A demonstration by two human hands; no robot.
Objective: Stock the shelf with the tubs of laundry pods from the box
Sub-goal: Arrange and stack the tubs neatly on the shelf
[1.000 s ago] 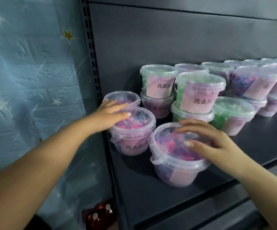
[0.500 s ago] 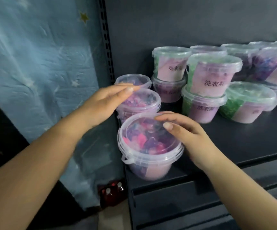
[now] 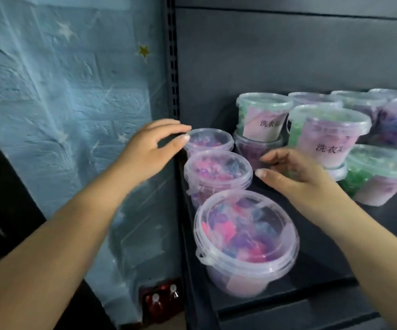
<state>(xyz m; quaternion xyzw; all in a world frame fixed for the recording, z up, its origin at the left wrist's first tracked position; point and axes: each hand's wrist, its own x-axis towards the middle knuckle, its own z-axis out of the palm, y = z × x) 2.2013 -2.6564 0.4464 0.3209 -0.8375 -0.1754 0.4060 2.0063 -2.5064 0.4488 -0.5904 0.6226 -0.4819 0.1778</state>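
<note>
Clear plastic is all you are dealing with in the head view, and it slides easily. The front tub point(image 3: 245, 236) of pink and purple pods stands upright on the dark shelf point(image 3: 316, 248), close to its front lip. The middle tub point(image 3: 217, 172) is directly behind the front tub, and the back tub point(image 3: 210, 141) is further behind it in the same line. Your left hand point(image 3: 154, 148) is released and grasps nothing, fingers spread up and to the left of the front tub. One fingertip is at the back tub's rim, though whether it touches is unclear. Your right hand point(image 3: 297, 177) is also slack and empty, behind and to the right of the front tub. It is just in front of the stacked tubs point(image 3: 328, 132), which stand two high. The likeliest mishap is your right forearm, which passes right beside the front tub. If it sweeps sideways as you draw it back, it could nudge that tub over the lip. A careless flick of your right fingers could also tip an upper tub off its stack. The box is out of sight, so you may turn away while your arms are close to the tubs.
</note>
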